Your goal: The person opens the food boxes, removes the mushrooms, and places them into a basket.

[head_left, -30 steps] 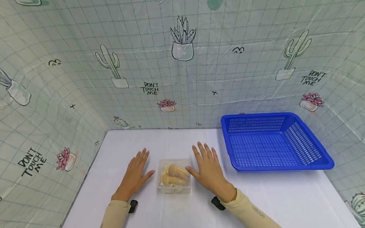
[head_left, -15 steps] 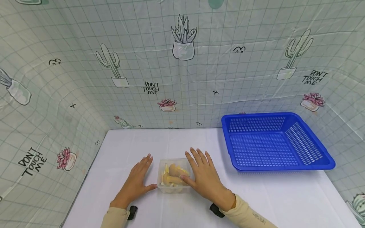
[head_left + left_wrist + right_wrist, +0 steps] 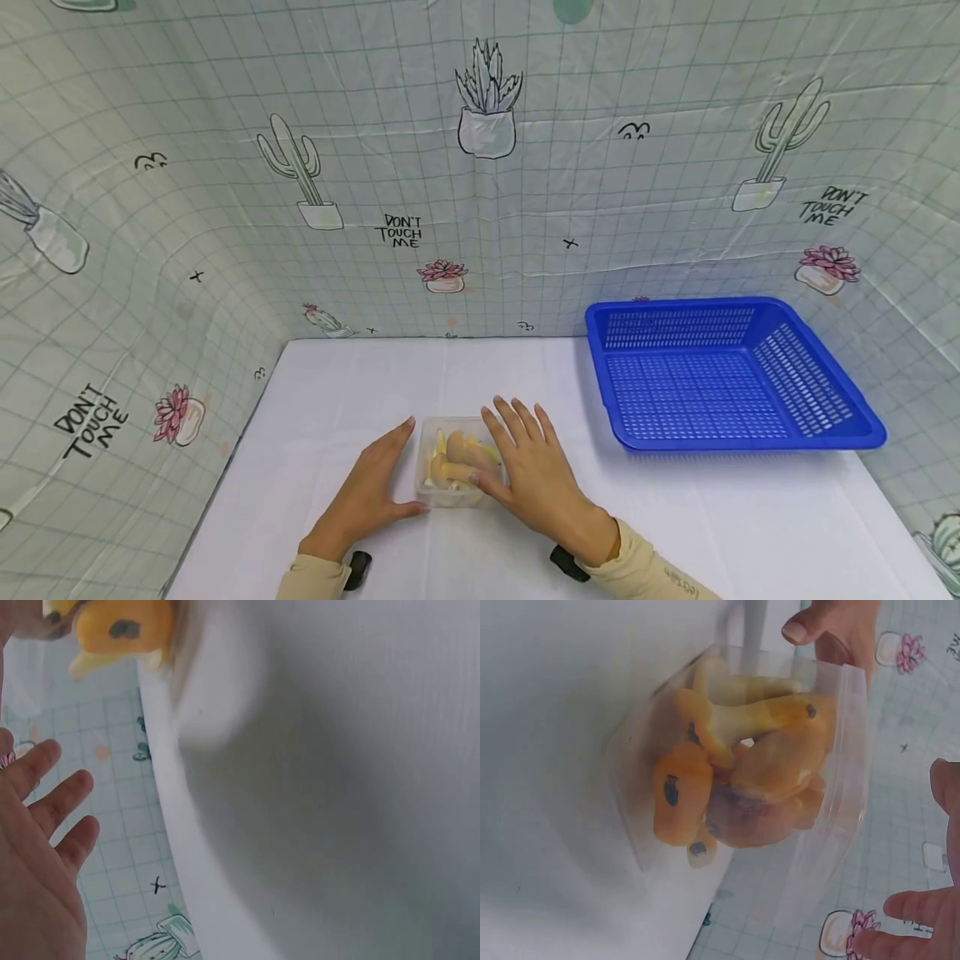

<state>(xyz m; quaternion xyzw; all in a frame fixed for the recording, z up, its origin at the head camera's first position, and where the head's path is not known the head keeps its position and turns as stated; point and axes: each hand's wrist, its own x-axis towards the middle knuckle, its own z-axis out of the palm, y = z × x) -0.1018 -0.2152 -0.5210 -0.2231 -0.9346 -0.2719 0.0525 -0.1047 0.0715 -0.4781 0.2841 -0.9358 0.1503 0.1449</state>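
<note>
A small see-through plastic box stands on the white table, filled with yellow-orange mushroom-shaped pieces. Dark spots mark several of these pieces in the right wrist view. My left hand is at the box's left side, fingers extended, thumb tip right at the near left corner. On the other side, my right hand has its fingers spread and straight along the right wall. Its thumb overlaps the box top in the head view. The box's right wall is partly hidden behind that hand.
A blue perforated basket stands at the back right of the table. A cloth printed with cacti and a grid hangs behind the table and along both sides. Both wrists carry a black device.
My left hand has come right and turned, bringing its thumb to the box's near left corner. My right hand has shifted left and nearer, its thumb now over the box. The box has not visibly moved.
</note>
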